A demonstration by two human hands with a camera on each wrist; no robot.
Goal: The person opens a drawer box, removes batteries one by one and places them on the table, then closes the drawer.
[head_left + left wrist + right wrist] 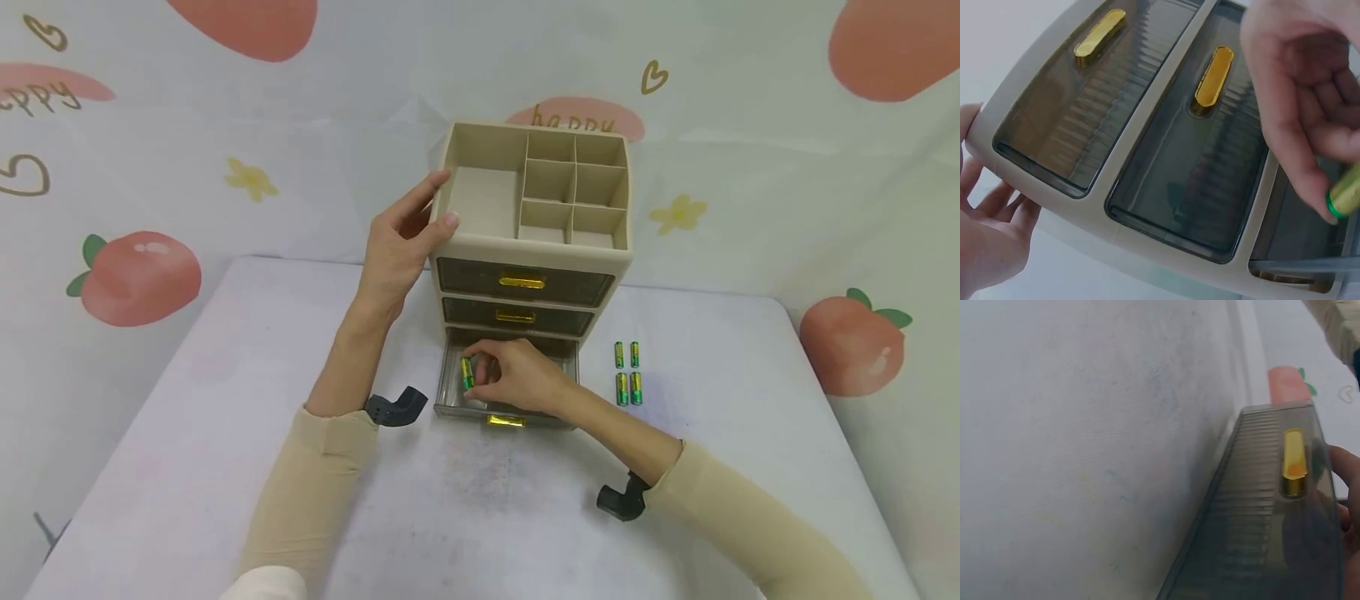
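Observation:
A beige drawer organizer [529, 252] with several open compartments on top stands on the table. My left hand [401, 242] grips its upper left side, thumb over the top edge. The lowest drawer [459, 410], smoky and see-through with a gold handle [506, 421], is pulled out. Over the left part of this drawer, my right hand [525, 375] pinches a green and yellow battery [467, 373] between thumb and fingertips. In the left wrist view, the end of the battery [1346, 199] shows at the right edge. The right wrist view shows the drawer front [1254, 506] close up.
Several batteries [622, 389] stand in two rows on the white table [720, 483], right of the organizer. The upper drawer [472, 279] and middle drawer [472, 314] are closed. Behind the table hangs a white cloth [360, 108] printed with peaches.

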